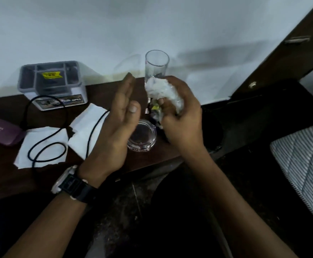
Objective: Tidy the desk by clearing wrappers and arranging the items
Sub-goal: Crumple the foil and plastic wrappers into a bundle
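Observation:
My right hand (181, 112) is shut on a crumpled clear plastic wrapper (163, 92), held above the right end of the dark wooden desk (1, 175). My left hand (118, 118) hovers open beside it, palm turned toward the right hand, with a watch on its wrist. A tall clear glass (156, 66) stands upright behind the wrapper. Under my hands sits a round glass ashtray (144, 138). Two white paper pieces (46, 144) lie flat on the desk to the left, with a black cord (46, 146) looped across them.
A grey desk organiser (53, 84) with a yellow sticker stands against the white wall at the back left. A purple flat case (1, 131) lies at the left edge. A striped cushion (304, 175) is at the right. A dark cabinet (291, 53) rises on the right.

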Demonstrator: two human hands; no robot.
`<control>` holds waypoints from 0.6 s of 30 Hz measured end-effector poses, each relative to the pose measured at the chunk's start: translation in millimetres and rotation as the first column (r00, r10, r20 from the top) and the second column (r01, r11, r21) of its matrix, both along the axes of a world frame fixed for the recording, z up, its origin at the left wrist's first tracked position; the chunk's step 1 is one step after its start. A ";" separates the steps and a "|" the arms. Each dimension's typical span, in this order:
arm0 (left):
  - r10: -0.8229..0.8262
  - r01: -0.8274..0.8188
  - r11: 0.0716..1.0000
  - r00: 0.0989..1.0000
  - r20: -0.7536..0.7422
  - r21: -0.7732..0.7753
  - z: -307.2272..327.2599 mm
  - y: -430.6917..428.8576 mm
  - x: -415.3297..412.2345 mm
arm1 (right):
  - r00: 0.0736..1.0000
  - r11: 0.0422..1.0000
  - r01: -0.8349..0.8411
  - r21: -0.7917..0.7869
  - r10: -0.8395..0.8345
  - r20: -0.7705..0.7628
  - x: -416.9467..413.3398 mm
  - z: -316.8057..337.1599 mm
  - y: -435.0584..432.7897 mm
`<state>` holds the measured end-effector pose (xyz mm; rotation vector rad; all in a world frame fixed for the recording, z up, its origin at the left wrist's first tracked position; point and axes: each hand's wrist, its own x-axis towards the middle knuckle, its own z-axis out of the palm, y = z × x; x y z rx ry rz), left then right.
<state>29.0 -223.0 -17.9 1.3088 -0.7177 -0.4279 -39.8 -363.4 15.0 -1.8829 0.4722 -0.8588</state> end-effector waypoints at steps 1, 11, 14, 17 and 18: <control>0.000 -0.003 0.998 0.999 0.044 0.062 1.5 -7.1 -3.8 | 0.999 0.999 0.043 -0.020 -0.043 0.000 -8.3 0.0 -15.0; -0.003 -0.102 0.942 0.949 0.314 0.318 -31.8 -101.0 -40.2 | 0.927 0.946 0.323 -0.002 -0.317 -0.200 -80.9 -76.4 -173.1; -0.004 -0.102 0.935 0.954 0.298 0.340 -45.5 -122.3 -44.9 | 0.891 0.956 0.293 -0.020 -0.281 -0.358 -73.6 -128.1 -205.7; 0.034 -0.131 0.944 0.952 0.303 0.304 -53.0 -136.4 -49.8 | 0.837 0.979 0.197 -0.047 -0.193 -0.512 -54.8 -182.5 -230.4; 0.043 -0.134 0.948 0.953 0.301 0.290 -55.1 -138.9 -51.7 | 0.811 0.986 0.156 -0.061 -0.163 -0.562 -48.5 -200.4 -238.4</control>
